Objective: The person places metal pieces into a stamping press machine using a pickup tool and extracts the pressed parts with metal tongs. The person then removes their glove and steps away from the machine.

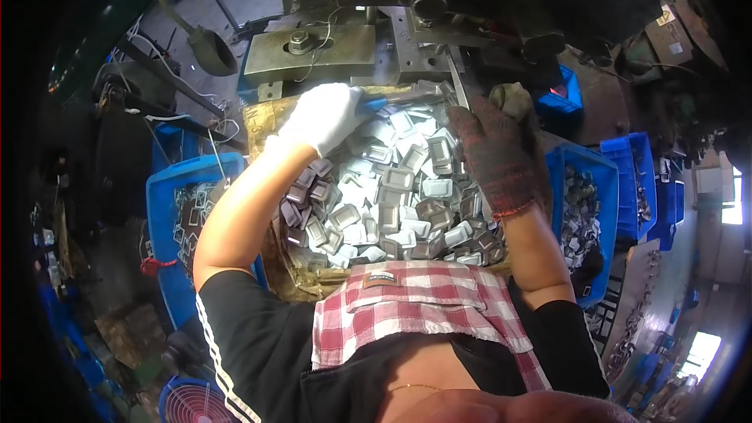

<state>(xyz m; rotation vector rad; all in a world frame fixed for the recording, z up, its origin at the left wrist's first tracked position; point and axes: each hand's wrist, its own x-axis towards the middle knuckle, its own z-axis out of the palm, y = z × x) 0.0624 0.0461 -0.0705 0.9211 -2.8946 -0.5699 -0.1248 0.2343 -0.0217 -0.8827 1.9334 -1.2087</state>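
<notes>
My left hand (325, 116), in a white glove, is closed around the blue handle (376, 103) of a tool whose far end is hard to make out. It sits at the upper left of a big heap of small rectangular metal pieces (398, 178), shaped like shallow trays. My right hand (501, 158) wears a dark, worn glove with red at the cuff. Its fingers are closed at the lower end of a narrow metal strip (457, 78) that points up toward the machine. Part of that grip is hidden by the glove.
A machine with a bolted steel block (313, 51) stands just beyond the heap. Blue bins hold metal parts at left (157, 196) and right (558, 180), with another blue bin (627, 180) farther right. A fan (196, 403) is at lower left. Brown sacking (262, 121) edges the heap.
</notes>
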